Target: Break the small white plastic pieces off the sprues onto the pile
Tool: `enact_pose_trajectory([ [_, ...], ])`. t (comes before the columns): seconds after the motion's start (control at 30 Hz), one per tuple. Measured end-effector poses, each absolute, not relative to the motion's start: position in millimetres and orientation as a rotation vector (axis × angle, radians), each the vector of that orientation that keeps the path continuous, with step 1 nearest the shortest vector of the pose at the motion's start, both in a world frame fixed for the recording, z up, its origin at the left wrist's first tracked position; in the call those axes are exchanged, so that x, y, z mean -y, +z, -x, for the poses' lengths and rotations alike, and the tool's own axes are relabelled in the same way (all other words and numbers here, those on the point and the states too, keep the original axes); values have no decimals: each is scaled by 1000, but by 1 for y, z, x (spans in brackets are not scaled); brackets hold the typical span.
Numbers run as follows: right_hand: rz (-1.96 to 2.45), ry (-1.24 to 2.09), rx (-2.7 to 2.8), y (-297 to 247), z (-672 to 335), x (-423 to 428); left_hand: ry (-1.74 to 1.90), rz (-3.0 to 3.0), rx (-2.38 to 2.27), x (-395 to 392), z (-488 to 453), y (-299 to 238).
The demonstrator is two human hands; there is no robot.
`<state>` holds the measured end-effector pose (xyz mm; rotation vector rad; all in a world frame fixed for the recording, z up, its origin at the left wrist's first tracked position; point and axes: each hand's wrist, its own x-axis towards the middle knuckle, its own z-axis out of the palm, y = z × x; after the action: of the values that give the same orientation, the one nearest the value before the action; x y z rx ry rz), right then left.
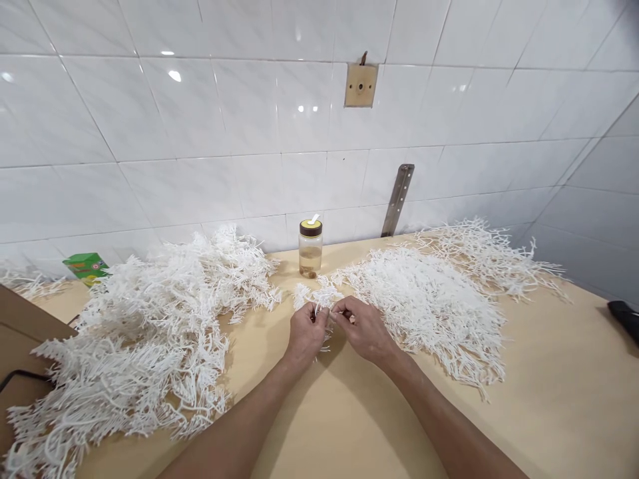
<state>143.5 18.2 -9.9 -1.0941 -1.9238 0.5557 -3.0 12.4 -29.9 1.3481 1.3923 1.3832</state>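
Observation:
My left hand [308, 334] pinches a white branched plastic piece [325, 294] over the middle of the table. Close by on its right, my right hand [363, 327] has thumb and forefinger pinched at the same piece, the fingertips nearly meeting those of the left. Some of the piece is hidden behind the fingers, and its thin twigs stick out above and below them. A big heap of similar white branched pieces [164, 332] lies to the left of my hands. A flatter pile of white sprigs [429, 299] spreads out on the right.
Behind my hands stands a lidded jar [310, 249] partly filled with liquid. A looser white bunch [492, 256] lies at the back right. A metal bracket [398, 199] leans on the tiled wall. A green box [86, 267], a brown carton [24, 332] and a black object [624, 320] sit at the sides.

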Motion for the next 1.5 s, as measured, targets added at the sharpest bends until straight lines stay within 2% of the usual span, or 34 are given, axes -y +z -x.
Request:
enact_pose_trajectory([
  [0.2,956,582,1988,-1,-134,-9,1399,-1346,-1475,-17,4,-33],
  [0.47,1329,553,1654,-12,-144,-20,1379,-1199,-1172,-13,11,-27],
  [0.7,1483,422,1527,-16,-155,-31,1357,-1160,-1152,-11,10,-25],
  [0.93,1353,756,1736,-5,-145,-21,1389,-1167,-1140,-14,10,-31],
  [1.5,1339,947,1664,-4,-138,-15,1394,-1292,-1246,-15,10,-35],
])
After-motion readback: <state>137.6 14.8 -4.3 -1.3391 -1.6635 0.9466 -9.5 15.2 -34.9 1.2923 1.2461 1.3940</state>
